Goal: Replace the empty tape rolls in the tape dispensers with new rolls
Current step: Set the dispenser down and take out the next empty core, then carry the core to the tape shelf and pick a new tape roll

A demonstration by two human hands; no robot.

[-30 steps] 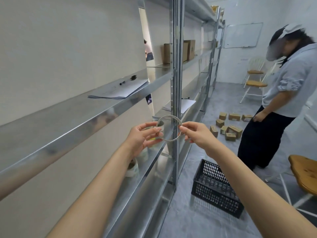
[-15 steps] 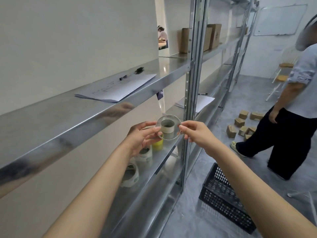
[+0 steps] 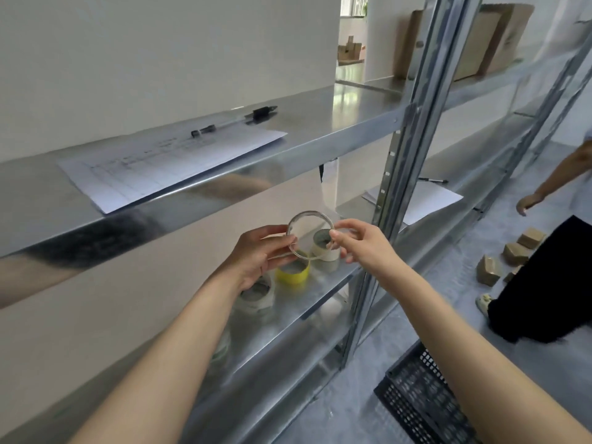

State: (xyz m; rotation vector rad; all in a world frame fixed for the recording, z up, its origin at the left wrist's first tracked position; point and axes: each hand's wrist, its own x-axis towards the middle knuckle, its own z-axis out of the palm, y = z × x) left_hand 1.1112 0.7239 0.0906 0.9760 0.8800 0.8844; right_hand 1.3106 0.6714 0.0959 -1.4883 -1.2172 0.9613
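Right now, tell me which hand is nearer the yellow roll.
Left. The left hand is just left of the yellow roll; the right hand is farther off, up and right.

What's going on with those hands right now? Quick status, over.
Left hand and right hand pinch a thin clear ring. Held over the lower shelf. Yellow roll, beige roll just beneath.

Holding a thin ring [image 3: 309,213] in the open gap under the upper shelf [image 3: 320,149]. Crowding the lower shelf [image 3: 307,302] just beneath: yellow roll [image 3: 293,274], white roll [image 3: 322,252], pale roll [image 3: 256,296]. Blocking the right side: steel upright [image 3: 400,161]. Leaving bare metal along the front edge.
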